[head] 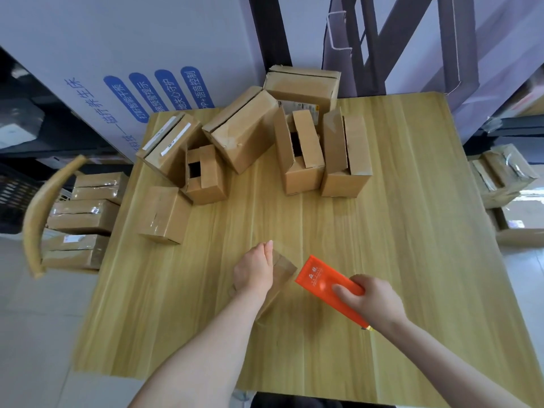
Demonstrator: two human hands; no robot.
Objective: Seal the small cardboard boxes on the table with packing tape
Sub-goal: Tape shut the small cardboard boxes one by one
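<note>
A small cardboard box [282,270] lies near the table's front, mostly under my left hand [254,269], whose straight fingers press flat on its top. My right hand [372,298] grips an orange tape dispenser [328,282] with the thumb on top. The dispenser's front edge meets the box's right side. Several more small cardboard boxes [244,131] are clustered at the back of the wooden table [397,231]; two of them [300,151] have flaps standing open, and one closed box [164,213] sits at the left.
A chair [38,213] to the left of the table carries stacked taped boxes [85,216]. More wrapped boxes [500,178] sit at the right. A large white carton with blue labels [132,69] stands behind the table.
</note>
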